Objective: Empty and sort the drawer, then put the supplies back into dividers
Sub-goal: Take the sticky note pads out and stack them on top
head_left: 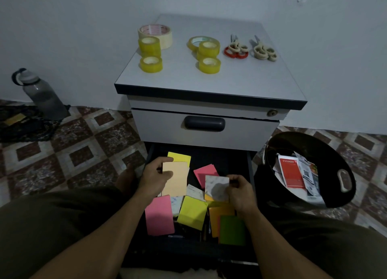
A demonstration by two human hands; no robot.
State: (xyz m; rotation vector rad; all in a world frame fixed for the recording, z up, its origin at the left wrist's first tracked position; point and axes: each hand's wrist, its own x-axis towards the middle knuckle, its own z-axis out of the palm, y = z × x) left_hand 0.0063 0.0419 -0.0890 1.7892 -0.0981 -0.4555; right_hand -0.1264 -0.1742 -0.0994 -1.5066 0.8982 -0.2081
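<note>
Now the drawer (249, 165) is not yet empty. The left hand (156, 177) grips a peach pad (176, 183) near its back left corner; the right hand (240, 193) pinches a white pad (215, 187) toward its right edge. Next, both should probably go up on the worktop (240, 80).

A single wide-angle view, worn on the person's head, looks forward and steeply down. The open drawer (230, 159) lies closest, low in the picture. The cabinet top (230, 80) sits farther off, backed by the wall (62, 27), with the floor (83, 153) spreading to both sides.
</note>
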